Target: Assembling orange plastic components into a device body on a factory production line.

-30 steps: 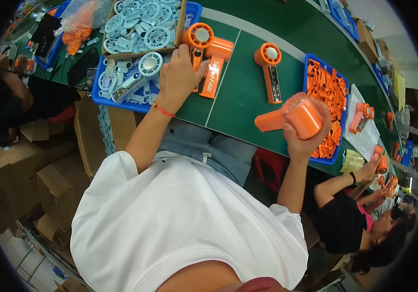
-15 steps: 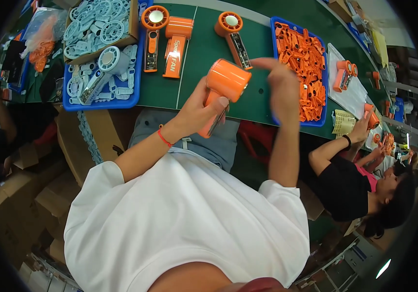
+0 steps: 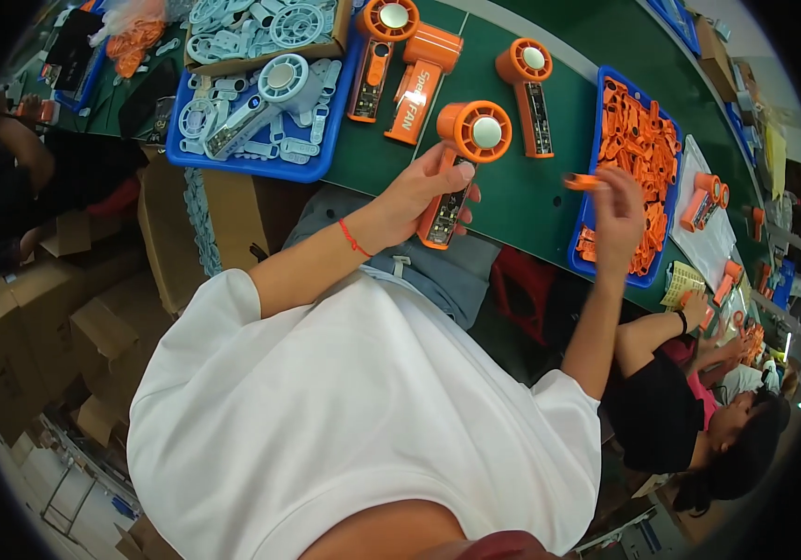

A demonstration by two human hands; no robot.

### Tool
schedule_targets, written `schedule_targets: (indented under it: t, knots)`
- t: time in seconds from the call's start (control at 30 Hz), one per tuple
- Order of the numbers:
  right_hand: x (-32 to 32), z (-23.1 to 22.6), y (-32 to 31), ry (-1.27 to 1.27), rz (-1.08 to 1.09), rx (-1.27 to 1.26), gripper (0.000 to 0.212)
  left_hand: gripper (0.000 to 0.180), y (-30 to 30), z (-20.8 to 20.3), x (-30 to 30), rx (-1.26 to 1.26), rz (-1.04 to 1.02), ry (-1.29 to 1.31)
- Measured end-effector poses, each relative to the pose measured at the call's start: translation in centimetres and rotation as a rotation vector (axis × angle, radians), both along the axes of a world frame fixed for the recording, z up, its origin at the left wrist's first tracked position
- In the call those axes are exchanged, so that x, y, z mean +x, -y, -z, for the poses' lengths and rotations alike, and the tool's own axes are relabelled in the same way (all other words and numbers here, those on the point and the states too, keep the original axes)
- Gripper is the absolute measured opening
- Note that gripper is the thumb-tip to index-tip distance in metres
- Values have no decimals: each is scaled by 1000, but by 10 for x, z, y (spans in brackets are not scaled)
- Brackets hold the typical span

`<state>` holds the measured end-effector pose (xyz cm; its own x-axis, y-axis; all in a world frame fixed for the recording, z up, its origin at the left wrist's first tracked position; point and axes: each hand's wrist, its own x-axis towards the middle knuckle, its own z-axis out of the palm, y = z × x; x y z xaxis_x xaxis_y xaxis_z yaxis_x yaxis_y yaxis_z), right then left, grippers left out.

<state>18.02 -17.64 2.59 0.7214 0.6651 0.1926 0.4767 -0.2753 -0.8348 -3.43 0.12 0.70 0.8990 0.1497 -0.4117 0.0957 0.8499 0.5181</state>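
My left hand is closed round the handle of an orange handheld fan. The fan stands tilted, its round head up with a silvery disc in the middle, and the handle's open face shows a circuit board. To the right, my right hand pinches a small orange plastic handle cover beside a blue tray heaped with similar orange pieces. On the green table beyond lie three more orange fans: one with an orange piece on its handle, one showing its printed side, and one with bare circuitry.
At the left, a second blue tray holds light-blue parts and a light-blue fan. A cardboard box of light-blue parts stands behind. A co-worker in black sits at the right, near a white sheet with orange fans.
My right hand has moved right to the tray and now holds an orange cover. My left hand has turned the fan so its disc and open handle face up. The view has shifted.
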Motion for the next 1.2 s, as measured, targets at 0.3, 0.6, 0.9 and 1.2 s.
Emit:
schedule_targets:
  t: [0.3,0.6,0.9,1.2]
  knots:
    - [-92,19,-28,690,-239,-518,30,38,4,-3,-10,146,-103,61]
    - [-96,-21,-38,-410,-141,-111,30,61,3,-1,-14,407,-36,115]
    - [-117,-16,-42,-721,-13,231,31,92,12,-2,-6,681,15,82]
    - [-122,-20,-47,-700,54,118,23,93,5,-5,-5,1110,40,59]
